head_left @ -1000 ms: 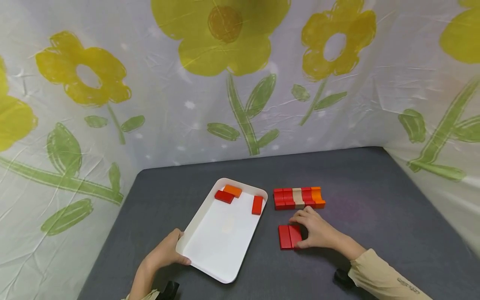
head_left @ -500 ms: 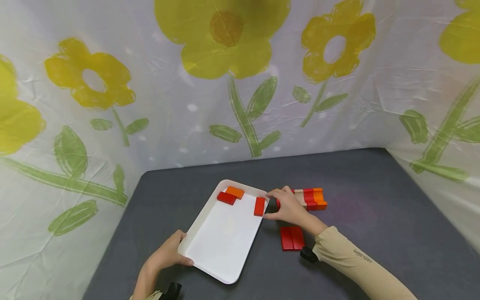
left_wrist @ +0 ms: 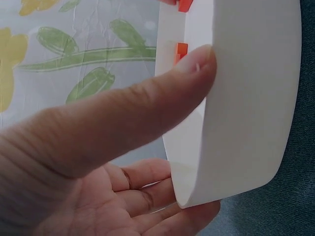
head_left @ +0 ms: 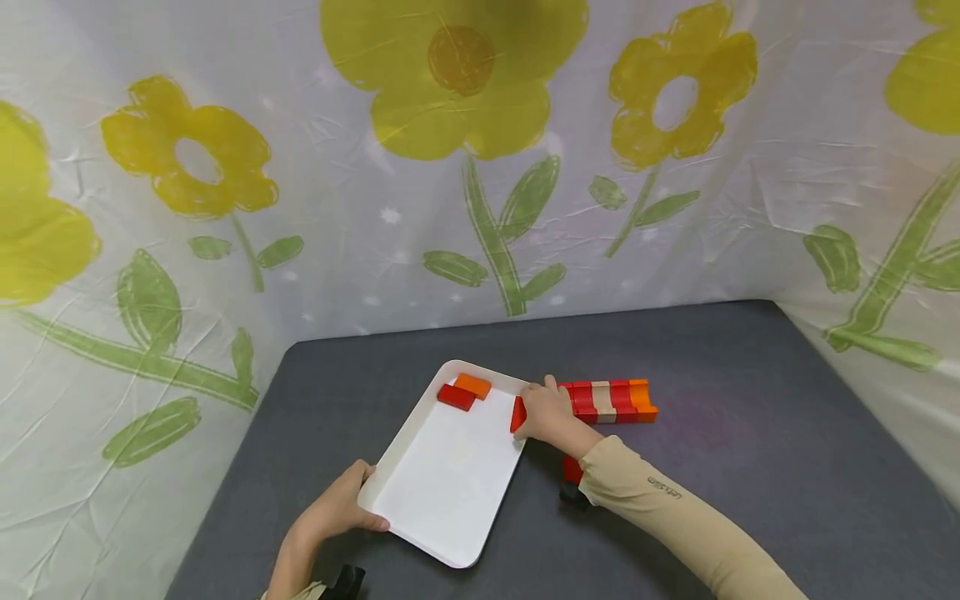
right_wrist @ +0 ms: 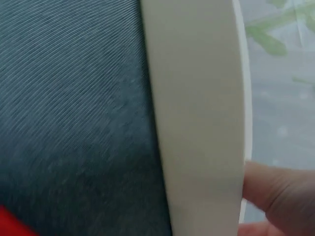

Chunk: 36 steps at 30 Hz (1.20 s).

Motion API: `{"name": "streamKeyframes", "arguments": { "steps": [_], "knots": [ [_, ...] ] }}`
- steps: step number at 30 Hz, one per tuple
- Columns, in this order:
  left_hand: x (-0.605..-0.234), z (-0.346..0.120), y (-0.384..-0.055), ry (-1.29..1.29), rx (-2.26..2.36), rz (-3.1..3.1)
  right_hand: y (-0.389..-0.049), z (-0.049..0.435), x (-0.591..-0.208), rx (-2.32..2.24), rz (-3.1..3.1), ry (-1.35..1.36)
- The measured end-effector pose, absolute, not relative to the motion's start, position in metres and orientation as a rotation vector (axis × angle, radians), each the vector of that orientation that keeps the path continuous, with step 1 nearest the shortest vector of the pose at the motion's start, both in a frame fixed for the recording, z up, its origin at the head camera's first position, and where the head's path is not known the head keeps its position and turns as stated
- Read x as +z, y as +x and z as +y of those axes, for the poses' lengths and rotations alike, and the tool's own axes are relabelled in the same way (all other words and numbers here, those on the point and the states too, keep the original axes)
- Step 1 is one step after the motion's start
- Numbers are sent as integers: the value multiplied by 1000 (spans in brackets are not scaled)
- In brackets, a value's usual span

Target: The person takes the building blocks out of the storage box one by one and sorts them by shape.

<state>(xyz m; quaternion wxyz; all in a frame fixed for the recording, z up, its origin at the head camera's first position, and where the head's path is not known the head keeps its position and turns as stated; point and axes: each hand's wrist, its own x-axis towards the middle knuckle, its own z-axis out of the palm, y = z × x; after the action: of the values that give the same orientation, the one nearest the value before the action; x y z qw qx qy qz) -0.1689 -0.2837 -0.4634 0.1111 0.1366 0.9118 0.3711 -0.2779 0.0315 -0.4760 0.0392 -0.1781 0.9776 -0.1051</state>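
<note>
My left hand grips the near-left corner of a white tray. In the left wrist view its thumb lies over the tray wall, with the other fingers around the corner. Over the tray's far-right side, my right hand has its fingers at the two ends of a red block, partly covering it. The right wrist view shows the thumb over the rim, while the block inside is hidden. Another red block and an orange block touch in the tray's far end.
Right of the tray stands a row of hollowed red, beige and orange blocks, its left end partly behind my right hand. Nearer, a red block shows beside my right sleeve. A flower-printed curtain rises behind the dark table.
My right hand has moved left from the two red blocks on the table, past the row, onto the red block in the tray. The left hand keeps its hold on the tray.
</note>
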Motion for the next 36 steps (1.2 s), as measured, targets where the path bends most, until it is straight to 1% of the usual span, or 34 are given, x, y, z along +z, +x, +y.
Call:
{"name": "streamKeyframes", "arguments": {
  "steps": [3, 8, 11, 15, 19, 27, 36],
  "knots": [
    [-464, -283, -169, 388, 1086, 2685, -279, 29, -478, -378, 2980, -560],
    [-463, -283, -166, 383, 1101, 2674, -281, 32, -484, -583, 2956, -658],
    [-464, -283, -165, 383, 1101, 2672, -281, 33, -486, -567, 2957, -637],
    [-463, -282, -166, 401, 1091, 2681, -282, 32, -483, -459, 2962, -541],
    [-463, -283, -167, 417, 1100, 2682, -281, 32, -483, -523, 2969, -541],
    [-464, -285, -168, 415, 1101, 2671, -278, 47, -490, -814, 2993, -856],
    [-465, -284, -169, 426, 1105, 2677, -275, 71, -471, -1129, 2930, -1162]
  ]
}}
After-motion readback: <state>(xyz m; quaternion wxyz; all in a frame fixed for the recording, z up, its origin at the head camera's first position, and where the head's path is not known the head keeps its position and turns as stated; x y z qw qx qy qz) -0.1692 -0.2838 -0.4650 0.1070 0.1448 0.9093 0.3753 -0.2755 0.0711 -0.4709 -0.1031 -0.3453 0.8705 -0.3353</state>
